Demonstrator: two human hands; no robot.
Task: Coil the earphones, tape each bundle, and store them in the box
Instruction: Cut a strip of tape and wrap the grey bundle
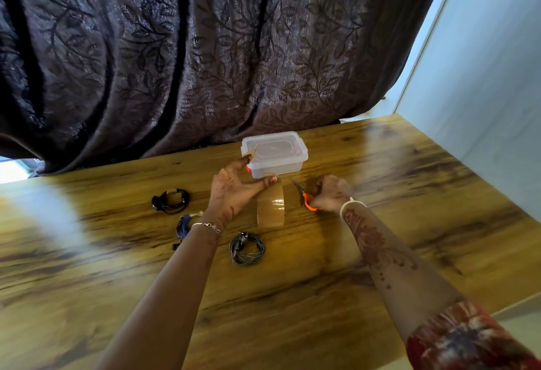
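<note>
3 coils lie near the box [275, 153]: black coil [170, 200], blue coil [183, 227], grey coil [247, 248].

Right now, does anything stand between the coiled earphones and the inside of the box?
Yes. The lid is on the box, closing it. The left hand, holding the tape roll, also sits just in front of the box, between it and the grey earphone bundle.

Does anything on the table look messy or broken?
Nothing looks broken or spilled. The grey earphones are the odd ones out: they are coiled but show no tape, unlike the black earphones.
</note>
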